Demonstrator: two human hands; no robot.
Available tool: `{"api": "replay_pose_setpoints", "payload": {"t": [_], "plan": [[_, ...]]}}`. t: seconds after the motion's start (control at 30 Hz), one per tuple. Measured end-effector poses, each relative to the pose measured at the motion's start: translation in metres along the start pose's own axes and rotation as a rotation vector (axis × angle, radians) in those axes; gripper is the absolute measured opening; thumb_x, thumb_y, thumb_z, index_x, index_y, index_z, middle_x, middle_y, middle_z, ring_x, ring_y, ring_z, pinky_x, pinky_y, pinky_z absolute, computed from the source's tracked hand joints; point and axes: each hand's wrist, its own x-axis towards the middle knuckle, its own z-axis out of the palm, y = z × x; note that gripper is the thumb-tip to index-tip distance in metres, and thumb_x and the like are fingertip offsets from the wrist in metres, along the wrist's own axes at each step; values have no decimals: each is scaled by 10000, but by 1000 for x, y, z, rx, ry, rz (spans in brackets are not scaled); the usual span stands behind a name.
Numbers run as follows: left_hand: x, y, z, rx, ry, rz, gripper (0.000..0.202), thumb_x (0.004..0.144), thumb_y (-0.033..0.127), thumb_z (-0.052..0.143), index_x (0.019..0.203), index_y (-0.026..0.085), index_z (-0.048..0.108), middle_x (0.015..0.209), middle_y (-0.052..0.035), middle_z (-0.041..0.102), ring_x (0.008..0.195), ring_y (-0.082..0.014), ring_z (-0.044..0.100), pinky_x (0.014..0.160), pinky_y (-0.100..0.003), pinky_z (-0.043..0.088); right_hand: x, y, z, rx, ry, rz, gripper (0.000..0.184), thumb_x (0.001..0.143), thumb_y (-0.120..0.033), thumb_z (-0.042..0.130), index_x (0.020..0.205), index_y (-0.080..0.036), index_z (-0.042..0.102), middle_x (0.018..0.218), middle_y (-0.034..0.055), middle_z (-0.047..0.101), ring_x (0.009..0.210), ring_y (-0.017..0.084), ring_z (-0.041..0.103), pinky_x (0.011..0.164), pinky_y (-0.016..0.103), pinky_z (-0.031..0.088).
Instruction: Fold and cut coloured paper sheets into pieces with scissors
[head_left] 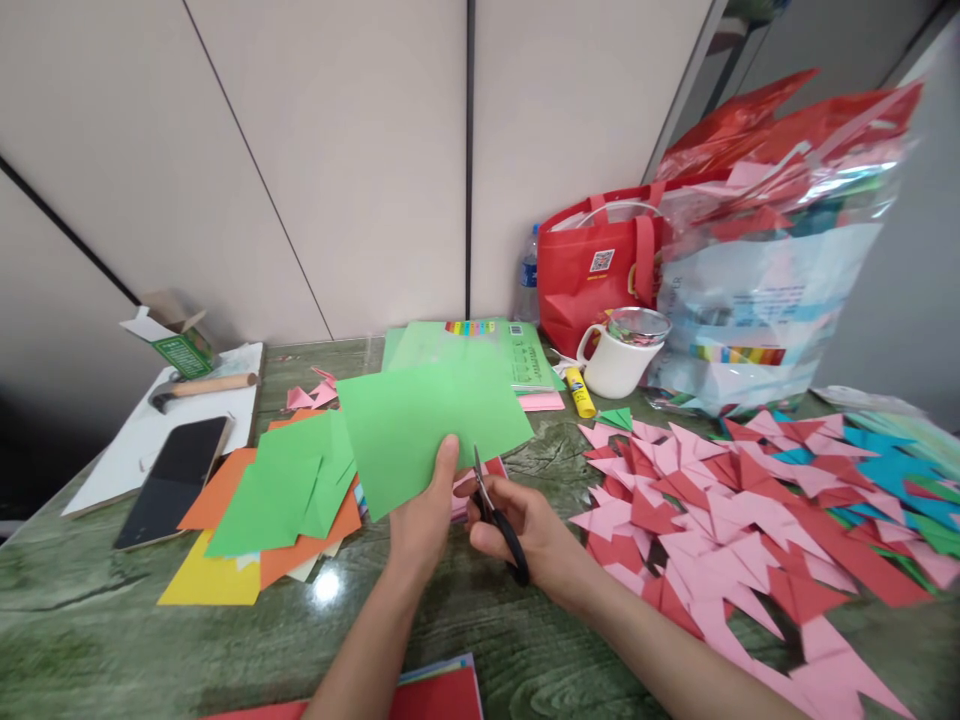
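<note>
My left hand [424, 510] grips a sheet of green paper [401, 425] near its lower edge, the thumb lying on its face. The sheet is raised above the table and tilted. My right hand [525, 525] is closed around a pair of black-handled scissors [499, 520]. Their blades point up at the lower right edge of the sheet; whether they touch it I cannot tell. Left of the sheet lies a pile of cut green pieces [270, 495] over orange paper [217, 490] and yellow paper [210, 575].
Pink and red folded paper pieces [712, 520] spread over the right side. Behind stand a white mug [622, 365], a glue stick [580, 392], a red bag [592, 270] and a plastic bag [765, 290]. A phone [172, 485] and a hammer [202, 388] lie left; red paper [442, 697] lies in front.
</note>
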Motion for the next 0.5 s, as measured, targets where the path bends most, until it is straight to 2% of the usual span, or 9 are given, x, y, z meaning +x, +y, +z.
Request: {"api": "replay_pose_setpoints", "payload": {"t": [0.2, 0.4, 0.5], "plan": [[-1, 2, 1, -74, -4, -29, 468, 647, 456, 608, 1023, 178, 588, 1049, -82, 622, 1103, -218, 486, 1004, -389, 278, 0, 0, 1, -17, 23, -17, 380, 564, -375, 739, 817, -157, 556, 668, -33, 444, 583, 88, 382, 527, 214, 297], [-1, 7, -1, -11, -4, -56, 461, 633, 484, 605, 947, 146, 623, 994, -106, 643, 1121, -229, 469, 1020, -387, 240, 0, 2, 1, -6, 39, -30, 387, 576, -380, 733, 840, -160, 555, 625, -44, 442, 561, 85, 366, 511, 211, 281], [-2, 8, 0, -33, 9, -39, 463, 640, 478, 602, 964, 148, 613, 1015, -101, 638, 1132, -215, 460, 1028, -365, 224, -1, 3, 1, -13, 50, -31, 388, 575, -384, 733, 836, -159, 555, 615, -48, 435, 552, 82, 357, 503, 208, 276]]}}
